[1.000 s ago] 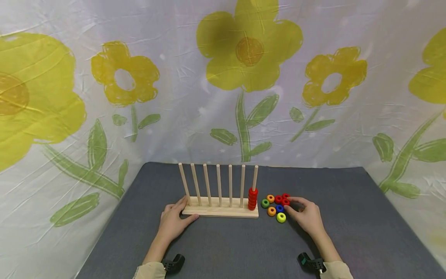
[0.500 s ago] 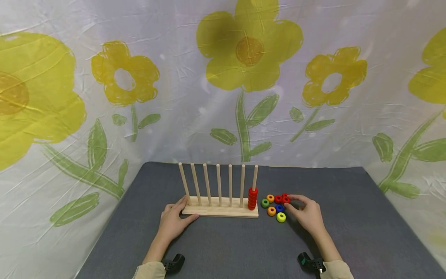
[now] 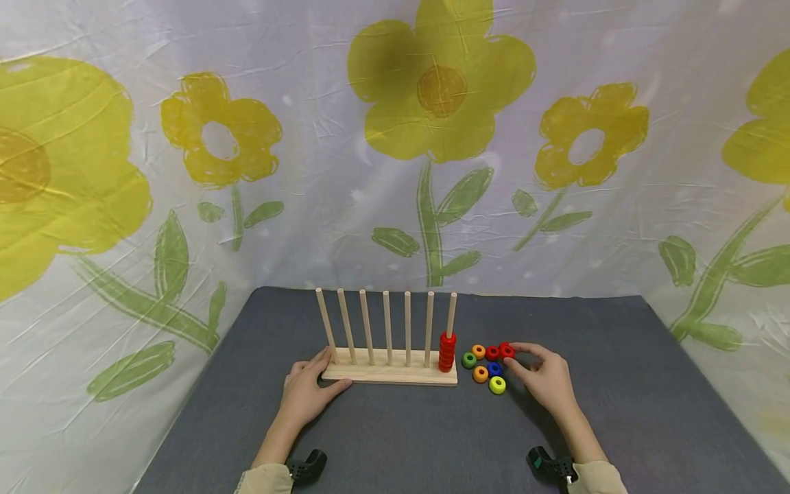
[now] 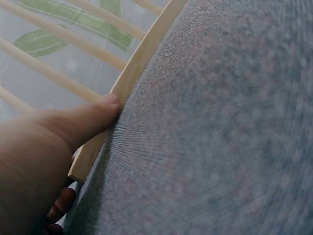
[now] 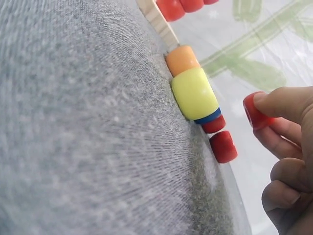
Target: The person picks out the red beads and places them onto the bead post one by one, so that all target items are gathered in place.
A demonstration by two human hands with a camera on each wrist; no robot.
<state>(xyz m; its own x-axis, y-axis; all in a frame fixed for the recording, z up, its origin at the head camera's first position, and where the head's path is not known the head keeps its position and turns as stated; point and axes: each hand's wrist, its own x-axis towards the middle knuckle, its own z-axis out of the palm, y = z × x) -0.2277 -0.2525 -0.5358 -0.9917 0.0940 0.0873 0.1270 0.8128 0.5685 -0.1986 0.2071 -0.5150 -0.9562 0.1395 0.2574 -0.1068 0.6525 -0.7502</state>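
A wooden peg rack [image 3: 395, 374] stands on the table, its upright pegs in a row. My left hand [image 3: 308, 390] grips the rack's left end, the thumb [image 4: 98, 115] on its front edge and fingers round the end. Red beads [image 3: 447, 353] are stacked on the rightmost peg. My right hand [image 3: 546, 383] pinches a red bead [image 5: 255, 111] between thumb and fingers, raised off the table. Below it lie loose beads: red [image 3: 492, 353], blue [image 3: 495, 369], yellow [image 3: 497, 385], green [image 3: 469, 360] and orange [image 3: 480, 374]. Another red bead [image 5: 223, 147] is mostly hidden in the head view.
A second orange bead [image 3: 478, 351] lies at the back of the loose group, right of the rack. Grey cloth [image 3: 407, 439] covers the table. Behind it hangs a flower-printed curtain [image 3: 321, 206]. Each wrist wears a black camera [image 3: 308, 466].
The red bead in my right hand has risen slightly from among the loose beads. My left hand and the rack have stayed in place.
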